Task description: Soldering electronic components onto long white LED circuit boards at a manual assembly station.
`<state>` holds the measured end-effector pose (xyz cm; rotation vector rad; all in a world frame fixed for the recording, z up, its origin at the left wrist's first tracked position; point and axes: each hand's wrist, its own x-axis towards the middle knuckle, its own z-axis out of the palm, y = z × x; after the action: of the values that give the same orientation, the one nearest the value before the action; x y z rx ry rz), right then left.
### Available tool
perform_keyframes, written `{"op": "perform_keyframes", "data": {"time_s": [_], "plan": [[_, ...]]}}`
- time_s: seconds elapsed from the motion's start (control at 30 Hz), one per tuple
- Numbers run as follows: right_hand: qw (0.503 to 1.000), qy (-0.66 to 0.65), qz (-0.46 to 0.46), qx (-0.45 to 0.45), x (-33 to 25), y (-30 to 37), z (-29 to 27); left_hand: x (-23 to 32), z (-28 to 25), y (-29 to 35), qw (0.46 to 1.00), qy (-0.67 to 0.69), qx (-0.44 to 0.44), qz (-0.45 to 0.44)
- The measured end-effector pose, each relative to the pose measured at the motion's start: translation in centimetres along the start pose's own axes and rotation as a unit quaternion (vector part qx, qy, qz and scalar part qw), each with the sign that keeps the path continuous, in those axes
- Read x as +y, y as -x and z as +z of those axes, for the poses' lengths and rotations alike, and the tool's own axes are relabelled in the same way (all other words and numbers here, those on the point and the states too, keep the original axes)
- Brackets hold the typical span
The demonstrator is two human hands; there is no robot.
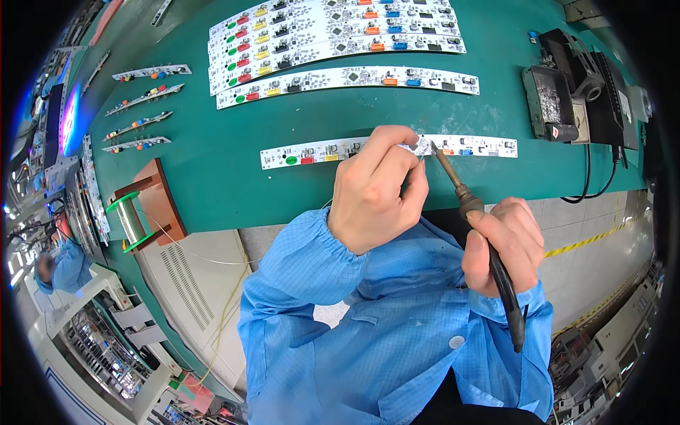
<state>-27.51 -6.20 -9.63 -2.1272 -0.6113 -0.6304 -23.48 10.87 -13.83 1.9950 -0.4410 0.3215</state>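
Note:
A long white circuit board [489, 146] with coloured connectors lies across the green mat in front of me. My left hand [379, 180] rests over its middle, fingers closed in a pinch. Thin solder wire [164, 232] runs from a spool toward my left sleeve; the stretch under the hand is mostly hidden. A soldering iron [453, 176] is gripped by the handle in my right hand [506, 244], tilted up and to the left. Its tip meets the board, or is just above it, right beside my left fingertips.
More white boards [340, 83] lie in overlapping rows at the back. Several narrow boards [145, 99] stand on edge at the left. The solder spool [131, 223] sits on a brown stand [170, 202]. A black soldering iron stand [556, 99] with cables is at the right.

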Motion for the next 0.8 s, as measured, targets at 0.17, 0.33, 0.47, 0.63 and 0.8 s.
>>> {"op": "perform_keyframes", "data": {"time_s": [0.17, 0.33, 0.47, 0.63, 0.8], "plan": [[1.000, 0.002, 0.003, -0.004, -0.2, -0.2, -0.1, 0.2, -0.1, -0.1, 1.000, -0.005, -0.001, -0.001], [1.000, 0.003, 0.001, -0.005, -0.1, -0.4, -0.1, 0.2, -0.3, 0.0, 1.000, -0.007, -0.008, -0.002], [1.000, 0.009, 0.005, 0.000, -0.3, -0.5, -0.3, 0.5, -0.4, -0.3, 1.000, -0.018, -0.022, 0.002], [1.000, 0.005, 0.018, 0.012, -0.2, 0.0, -1.5, 0.4, -0.3, -0.2, 1.000, -0.013, -0.021, -0.001], [0.995, 0.045, 0.058, 0.071, 1.6, 2.7, -4.0, 0.6, -0.6, 0.0, 1.000, -0.011, -0.017, -0.006]]}}
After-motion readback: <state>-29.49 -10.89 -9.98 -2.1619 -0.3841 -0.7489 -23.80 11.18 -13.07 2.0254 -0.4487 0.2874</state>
